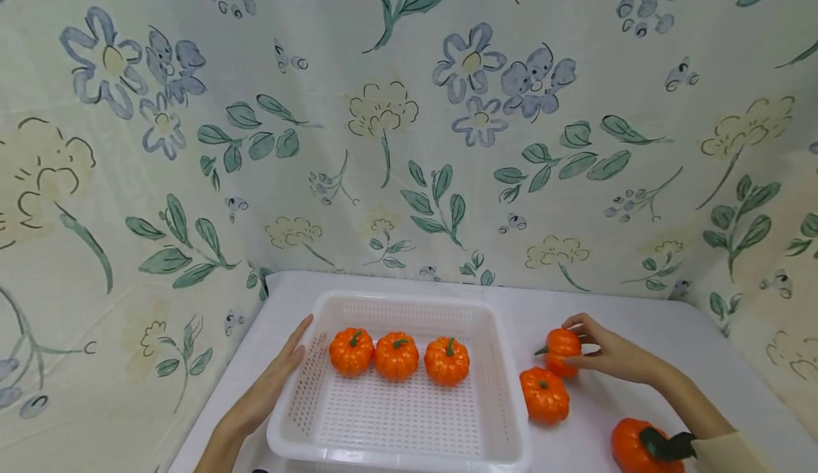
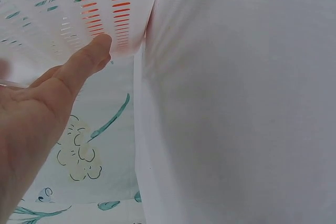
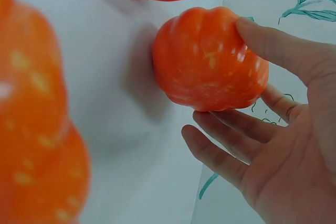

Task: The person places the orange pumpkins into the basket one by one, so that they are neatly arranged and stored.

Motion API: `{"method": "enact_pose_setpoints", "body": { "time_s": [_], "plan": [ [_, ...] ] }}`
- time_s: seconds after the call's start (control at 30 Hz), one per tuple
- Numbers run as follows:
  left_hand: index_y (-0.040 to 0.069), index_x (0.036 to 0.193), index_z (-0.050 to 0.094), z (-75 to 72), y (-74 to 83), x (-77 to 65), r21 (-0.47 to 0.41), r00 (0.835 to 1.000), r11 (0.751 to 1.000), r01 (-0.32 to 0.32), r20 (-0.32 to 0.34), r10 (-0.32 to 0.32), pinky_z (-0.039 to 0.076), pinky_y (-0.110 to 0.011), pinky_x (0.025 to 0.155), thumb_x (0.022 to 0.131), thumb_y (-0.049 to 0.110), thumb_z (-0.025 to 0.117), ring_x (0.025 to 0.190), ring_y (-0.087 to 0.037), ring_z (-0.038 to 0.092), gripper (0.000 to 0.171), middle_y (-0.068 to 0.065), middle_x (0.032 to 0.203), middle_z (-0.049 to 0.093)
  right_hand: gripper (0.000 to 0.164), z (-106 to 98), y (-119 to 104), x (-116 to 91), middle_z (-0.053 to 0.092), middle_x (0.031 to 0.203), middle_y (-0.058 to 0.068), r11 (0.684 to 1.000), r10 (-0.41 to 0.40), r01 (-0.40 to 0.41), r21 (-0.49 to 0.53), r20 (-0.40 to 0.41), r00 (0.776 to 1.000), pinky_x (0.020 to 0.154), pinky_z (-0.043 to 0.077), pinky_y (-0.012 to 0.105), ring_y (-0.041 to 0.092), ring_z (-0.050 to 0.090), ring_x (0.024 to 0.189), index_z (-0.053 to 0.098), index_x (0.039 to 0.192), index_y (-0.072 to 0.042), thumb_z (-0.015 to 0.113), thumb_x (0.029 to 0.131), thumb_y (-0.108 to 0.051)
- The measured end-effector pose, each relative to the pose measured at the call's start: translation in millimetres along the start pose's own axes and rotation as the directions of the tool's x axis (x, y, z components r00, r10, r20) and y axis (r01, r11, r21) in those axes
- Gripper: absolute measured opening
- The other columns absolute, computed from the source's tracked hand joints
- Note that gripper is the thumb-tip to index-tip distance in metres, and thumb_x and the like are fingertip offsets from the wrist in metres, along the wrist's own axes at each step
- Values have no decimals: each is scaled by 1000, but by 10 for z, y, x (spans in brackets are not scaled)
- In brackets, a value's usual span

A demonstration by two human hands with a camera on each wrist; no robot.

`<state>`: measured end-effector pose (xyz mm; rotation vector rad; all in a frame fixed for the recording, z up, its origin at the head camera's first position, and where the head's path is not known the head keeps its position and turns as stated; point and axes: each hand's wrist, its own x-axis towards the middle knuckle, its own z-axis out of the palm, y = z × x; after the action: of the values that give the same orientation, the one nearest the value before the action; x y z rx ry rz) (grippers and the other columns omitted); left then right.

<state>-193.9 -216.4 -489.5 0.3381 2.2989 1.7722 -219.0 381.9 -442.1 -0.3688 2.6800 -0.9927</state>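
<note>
My left hand (image 1: 270,385) rests against the left wall of a white plastic basket (image 1: 409,452), its fingers straight along the outside. In the left wrist view the fingertips of the left hand (image 2: 50,95) touch the slotted wall. Three small orange pumpkins with green stems, the left (image 1: 351,353), the middle (image 1: 397,357) and the right (image 1: 446,362), sit in a row inside. Right of the basket, my right hand (image 1: 610,352) holds another pumpkin (image 3: 207,59) between thumb and fingers, tipped so its stem points left.
Close to the basket's right wall stands a pumpkin (image 1: 544,396). Another pumpkin (image 1: 642,448) lies near the right forearm, partly covered by a dark object (image 1: 667,446) at the wrist. A white cloth covers the table (image 1: 511,310); a floral curtain (image 1: 383,196) hangs behind.
</note>
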Motion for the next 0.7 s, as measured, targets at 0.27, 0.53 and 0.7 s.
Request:
{"method": "enact_pose_setpoints", "body": {
  "time_s": [0.27, 0.53, 0.7],
  "plan": [
    [46, 165, 7, 5, 4, 4, 1, 1000, 1000, 3, 0, -3, 9, -77, 119, 113, 46, 22, 160, -47, 6, 54, -4, 177, 0, 78, -52, 90, -61, 52, 148, 28, 999, 20, -18, -42, 59, 998, 95, 57, 58, 44, 55, 126, 41, 154, -3, 77, 90, -29],
    [44, 165, 7, 20, 25, -4, 13, 1000, 1000, 4, -5, -4, 17, -75, 119, 113, 45, 21, 159, -49, 11, 54, -7, 177, 2, 76, -97, 52, -71, 55, 145, 24, 996, 64, -58, -72, 81, 995, 94, 58, 54, 39, 56, 124, 44, 152, -3, 77, 91, -33],
    [43, 166, 8, 20, 44, -9, 13, 1000, 1000, -5, -1, 5, 19, -76, 119, 113, 43, 22, 158, -51, 11, 54, -8, 177, 1, 72, -81, -63, -24, 62, 135, 19, 990, 94, -87, -108, 65, 993, 92, 59, 52, 35, 60, 118, 48, 147, 0, 76, 93, -38]
  ]
}}
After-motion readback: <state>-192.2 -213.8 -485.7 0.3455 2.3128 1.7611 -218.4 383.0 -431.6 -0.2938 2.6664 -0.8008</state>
